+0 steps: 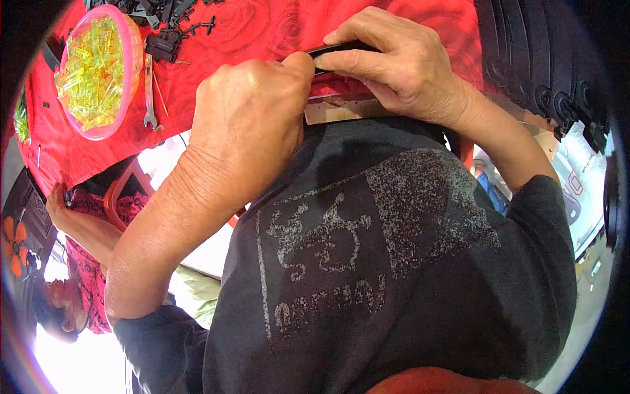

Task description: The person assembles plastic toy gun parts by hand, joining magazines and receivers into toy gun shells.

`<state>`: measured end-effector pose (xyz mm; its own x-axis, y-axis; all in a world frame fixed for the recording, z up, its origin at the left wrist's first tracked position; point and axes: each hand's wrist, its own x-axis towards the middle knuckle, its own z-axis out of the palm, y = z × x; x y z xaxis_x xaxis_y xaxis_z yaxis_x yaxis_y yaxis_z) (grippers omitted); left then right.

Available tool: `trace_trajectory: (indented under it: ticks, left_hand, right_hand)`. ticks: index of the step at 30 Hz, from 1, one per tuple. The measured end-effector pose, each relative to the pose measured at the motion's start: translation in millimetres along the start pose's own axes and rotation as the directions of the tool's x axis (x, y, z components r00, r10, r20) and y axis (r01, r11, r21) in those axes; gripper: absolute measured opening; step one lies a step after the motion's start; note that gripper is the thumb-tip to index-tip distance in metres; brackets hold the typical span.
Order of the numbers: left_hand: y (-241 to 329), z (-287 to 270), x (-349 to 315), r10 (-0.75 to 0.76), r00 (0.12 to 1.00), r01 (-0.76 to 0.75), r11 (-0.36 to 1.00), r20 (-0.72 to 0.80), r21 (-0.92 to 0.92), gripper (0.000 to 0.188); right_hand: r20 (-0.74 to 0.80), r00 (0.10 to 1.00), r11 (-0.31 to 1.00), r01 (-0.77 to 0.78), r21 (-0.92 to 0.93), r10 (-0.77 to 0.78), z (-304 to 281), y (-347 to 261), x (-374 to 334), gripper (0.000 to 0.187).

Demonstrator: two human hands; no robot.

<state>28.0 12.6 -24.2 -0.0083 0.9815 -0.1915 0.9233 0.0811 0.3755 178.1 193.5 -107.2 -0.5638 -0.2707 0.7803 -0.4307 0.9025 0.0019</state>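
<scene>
Pink bowl (102, 72) up on the left of the red-clothed table (262, 33), packed with small clear yellow plastic bits (92, 69). Loose black parts (167, 29) and a small wrench (149, 92) lie beside it. From the head view I see both my hands meeting on a thin black strip (341, 48) at the table's near edge: left hand (252, 125) pinches its end with a closed grip, right hand (394, 65) has fingers curled over it.

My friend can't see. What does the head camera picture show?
Two bare hands, left hand and right hand, pinch a thin black strip over a red flowery cloth. A pink bowl of yellow plastic pieces sits to the left.
</scene>
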Motion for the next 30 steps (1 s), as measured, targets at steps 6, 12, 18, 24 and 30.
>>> trace_trajectory:
  ticks: [6, 12, 18, 24, 30]
  left_hand:
    - [2.7, -2.8, 0.6, 0.042, 0.999, -0.042, 0.999, -0.021, 0.013, 0.010]
    - [4.1, -0.8, 1.5, 0.024, 1.000, -0.024, 1.000, -0.015, 0.003, 0.009]
    - [1.4, 3.1, -2.6, 0.037, 0.997, -0.038, 0.999, -0.061, -0.015, 0.010]
    - [-0.8, 7.1, -5.8, 0.009, 0.996, -0.011, 1.000, -0.086, -0.016, 0.011]
    - [-3.8, 5.6, -7.8, -0.026, 0.993, 0.023, 1.000, -0.119, -0.018, 0.021]
  right_hand:
    - [-0.008, 1.000, 1.000, -0.016, 0.004, 0.016, -5.8, -5.8, 1.2, 0.021]
    - [0.491, 0.780, 0.866, -0.491, 0.094, 0.389, -33.7, -20.4, 29.2, 0.038]
    - [0.473, 0.801, 0.889, -0.452, 0.073, 0.368, -33.9, -21.1, 28.3, 0.037]
    - [0.433, 0.824, 0.891, -0.444, 0.095, 0.364, -35.4, -22.8, 29.4, 0.037]
    - [-0.203, 0.979, 0.996, 0.011, 0.090, 0.008, 0.3, -4.7, 6.9, 0.023]
